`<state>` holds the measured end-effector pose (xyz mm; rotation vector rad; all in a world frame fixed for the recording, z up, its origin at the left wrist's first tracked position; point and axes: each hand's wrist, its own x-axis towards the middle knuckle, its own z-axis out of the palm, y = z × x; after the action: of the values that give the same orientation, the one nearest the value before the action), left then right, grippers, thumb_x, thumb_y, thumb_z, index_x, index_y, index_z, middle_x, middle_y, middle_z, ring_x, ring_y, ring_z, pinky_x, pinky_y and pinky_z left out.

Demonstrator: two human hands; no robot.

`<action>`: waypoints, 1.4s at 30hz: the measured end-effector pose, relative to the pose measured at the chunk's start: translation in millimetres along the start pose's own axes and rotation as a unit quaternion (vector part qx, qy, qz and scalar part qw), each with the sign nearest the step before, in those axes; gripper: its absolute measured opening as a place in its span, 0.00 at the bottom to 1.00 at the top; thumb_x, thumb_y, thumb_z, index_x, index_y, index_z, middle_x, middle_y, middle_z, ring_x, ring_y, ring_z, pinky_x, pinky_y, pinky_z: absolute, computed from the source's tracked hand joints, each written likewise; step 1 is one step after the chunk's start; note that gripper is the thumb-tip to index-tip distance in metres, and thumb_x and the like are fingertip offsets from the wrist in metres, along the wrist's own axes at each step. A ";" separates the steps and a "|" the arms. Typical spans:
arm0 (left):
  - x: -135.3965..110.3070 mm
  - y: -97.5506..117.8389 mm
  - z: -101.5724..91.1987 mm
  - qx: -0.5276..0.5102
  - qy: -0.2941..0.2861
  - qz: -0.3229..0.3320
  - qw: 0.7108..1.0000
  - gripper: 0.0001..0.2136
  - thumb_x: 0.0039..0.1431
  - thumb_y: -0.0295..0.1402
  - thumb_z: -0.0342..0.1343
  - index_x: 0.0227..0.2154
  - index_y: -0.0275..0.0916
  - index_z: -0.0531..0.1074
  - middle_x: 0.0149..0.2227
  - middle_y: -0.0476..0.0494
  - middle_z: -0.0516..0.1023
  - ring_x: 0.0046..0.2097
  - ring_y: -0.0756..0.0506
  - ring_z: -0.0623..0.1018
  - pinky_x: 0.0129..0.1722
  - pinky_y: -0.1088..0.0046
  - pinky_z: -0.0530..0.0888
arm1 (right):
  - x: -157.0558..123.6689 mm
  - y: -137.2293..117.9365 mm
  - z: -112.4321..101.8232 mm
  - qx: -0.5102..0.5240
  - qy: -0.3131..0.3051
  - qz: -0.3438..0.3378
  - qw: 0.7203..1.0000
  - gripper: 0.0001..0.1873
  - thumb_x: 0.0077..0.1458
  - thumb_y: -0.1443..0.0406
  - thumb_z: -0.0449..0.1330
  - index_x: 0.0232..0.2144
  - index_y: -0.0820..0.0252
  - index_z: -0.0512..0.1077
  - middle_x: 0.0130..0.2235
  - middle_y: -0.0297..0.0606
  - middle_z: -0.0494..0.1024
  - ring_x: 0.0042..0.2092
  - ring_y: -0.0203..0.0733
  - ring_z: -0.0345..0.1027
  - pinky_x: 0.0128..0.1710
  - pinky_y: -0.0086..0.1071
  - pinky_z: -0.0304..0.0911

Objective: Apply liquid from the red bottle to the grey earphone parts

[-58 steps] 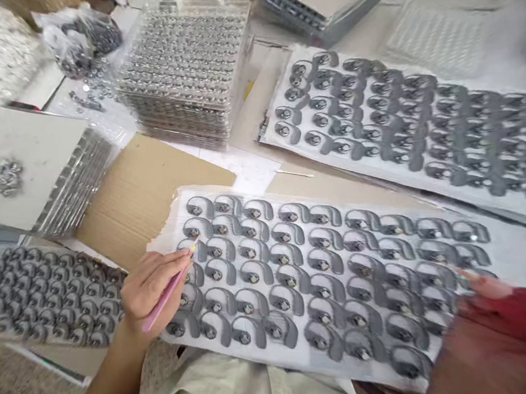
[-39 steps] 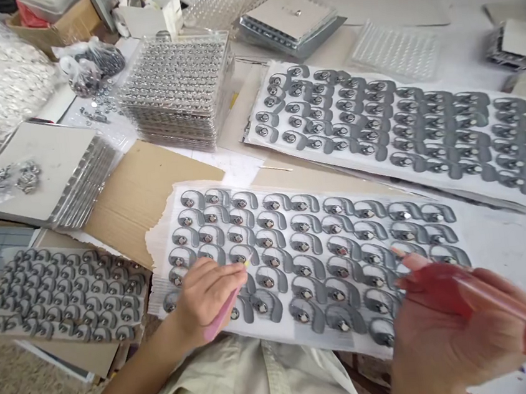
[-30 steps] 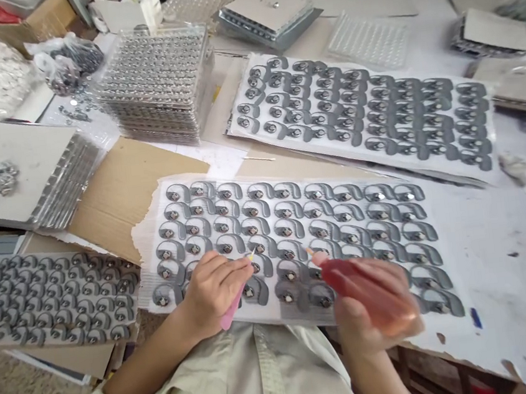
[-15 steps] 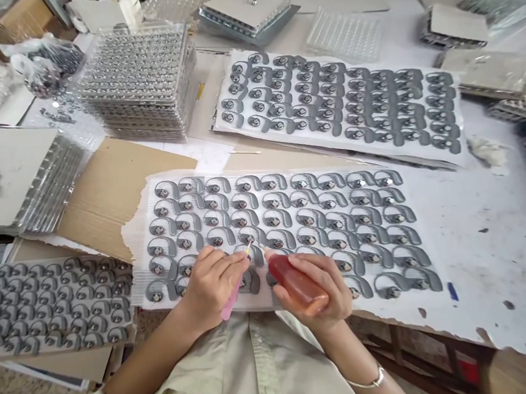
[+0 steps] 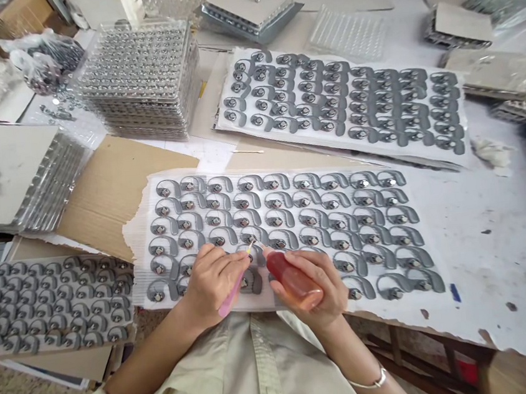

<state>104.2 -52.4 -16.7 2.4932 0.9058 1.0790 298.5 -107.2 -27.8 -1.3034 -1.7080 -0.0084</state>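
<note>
Through the head camera I see, nearest to me, a white sheet point(image 5: 140, 260) which lies flat on the table point(image 5: 488, 242), and on it grey curved pieces point(image 5: 289, 242) stand in rows, each one with a shiny round part. I follow both hands above the lower edge of this sheet. The left hand point(image 5: 213, 284) has its fingers bent together in a pinch, and it has hold of a pink tool point(image 5: 229, 301), with a yellow section close to the thin tip. The right hand point(image 5: 323, 281) is curled around a bottle point(image 5: 295, 281) with red-orange liquid, only as wide as the bottle's body. The nozzle of the bottle and the tip of the tool point to each other, very near, over one of the grey pieces; whether they touch, I cannot tell.

On the right wrist I notice a bracelet point(image 5: 371, 385). Beyond the near sheet there is a cotton swab point(image 5: 249, 152), and behind it a second sheet point(image 5: 249, 104) with similar pieces. To the left I find brown cardboard point(image 5: 98, 192), and lower down one more group of grey pieces point(image 5: 53, 303). Farther back rises a stack of clear trays point(image 5: 142, 119), with a plastic bag point(image 5: 42, 66) just beside it.
</note>
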 end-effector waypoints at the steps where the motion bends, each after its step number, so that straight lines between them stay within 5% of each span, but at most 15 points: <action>1: -0.3 -0.1 0.3 0.000 0.002 0.001 1.000 0.11 0.56 0.19 0.53 0.39 0.36 0.71 0.38 0.43 0.82 0.32 0.47 0.77 0.36 0.65 0.69 | 0.8 -0.4 0.4 -0.002 0.001 -0.002 1.000 0.23 0.50 0.63 0.67 0.49 0.62 0.69 0.38 0.44 0.76 0.39 0.43 0.71 0.34 0.36 0.73; 42: -1.0 -0.5 0.0 0.008 0.003 -0.003 1.000 0.08 0.57 0.21 0.55 0.38 0.38 0.71 0.38 0.42 0.82 0.31 0.47 0.77 0.36 0.65 0.70 | 4.9 -7.3 1.4 -0.049 0.000 -0.044 0.998 0.19 0.51 0.62 0.65 0.45 0.61 0.69 0.35 0.41 0.76 0.35 0.40 0.73 0.30 0.31 0.73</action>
<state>103.5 -52.7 -17.4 2.5004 0.9275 1.0812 292.2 -106.0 -21.6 -1.2977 -1.7826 -0.1452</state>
